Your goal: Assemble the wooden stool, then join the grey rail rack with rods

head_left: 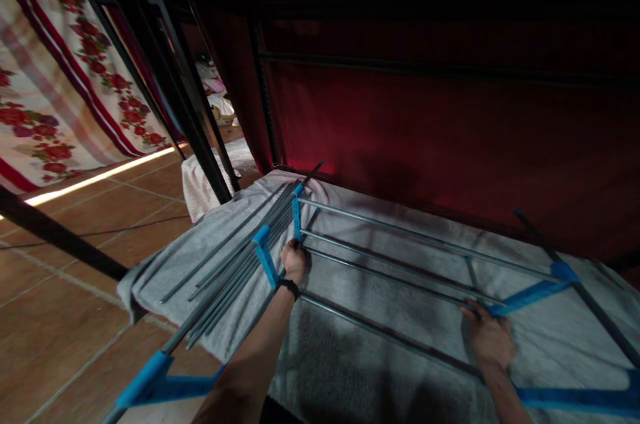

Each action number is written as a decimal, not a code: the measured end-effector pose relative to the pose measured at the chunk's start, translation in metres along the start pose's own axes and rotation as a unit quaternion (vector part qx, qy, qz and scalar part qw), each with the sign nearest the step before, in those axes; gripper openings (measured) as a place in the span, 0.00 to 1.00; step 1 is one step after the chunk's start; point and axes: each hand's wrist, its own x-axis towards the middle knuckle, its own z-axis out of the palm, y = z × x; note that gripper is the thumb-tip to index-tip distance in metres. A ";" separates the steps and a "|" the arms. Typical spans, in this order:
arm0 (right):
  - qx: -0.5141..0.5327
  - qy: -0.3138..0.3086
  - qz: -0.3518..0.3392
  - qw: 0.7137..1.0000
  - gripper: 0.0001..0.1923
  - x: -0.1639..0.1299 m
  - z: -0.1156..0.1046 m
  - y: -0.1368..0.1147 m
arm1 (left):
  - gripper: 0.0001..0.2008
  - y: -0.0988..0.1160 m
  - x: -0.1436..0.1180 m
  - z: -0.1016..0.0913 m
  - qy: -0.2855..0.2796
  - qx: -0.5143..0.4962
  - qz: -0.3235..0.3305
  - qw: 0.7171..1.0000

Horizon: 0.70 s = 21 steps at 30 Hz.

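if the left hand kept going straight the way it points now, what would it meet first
Probably the blue plastic connector just beyond the left hand, where the grey metal rods join; behind that hangs the dark red curtain. Depth is hard to judge.

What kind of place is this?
Probably a room in a home: a tiled floor, a flowered cloth hanging like a curtain, and a grey blanket where both hands work on a metal rack.

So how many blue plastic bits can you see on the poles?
6, maybe more hidden: one beside the left hand, one above it, one by the right hand, one behind that, one bottom left, one bottom right.
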 end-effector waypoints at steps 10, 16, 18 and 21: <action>0.003 0.000 0.013 1.000 0.32 0.004 0.002 0.002 | 0.08 0.001 -0.003 -0.003 0.012 0.018 0.015 1.000; 0.006 0.005 0.004 1.000 0.32 0.004 0.003 0.003 | 0.08 0.002 -0.002 -0.002 0.014 0.014 0.013 1.000; 0.007 0.010 -0.001 1.000 0.32 0.004 0.004 0.004 | 0.08 0.001 -0.002 -0.001 0.013 0.012 0.008 1.000; 0.010 0.010 -0.008 1.000 0.31 0.003 0.004 0.004 | 0.07 -0.001 -0.001 0.000 0.013 0.005 -0.004 1.000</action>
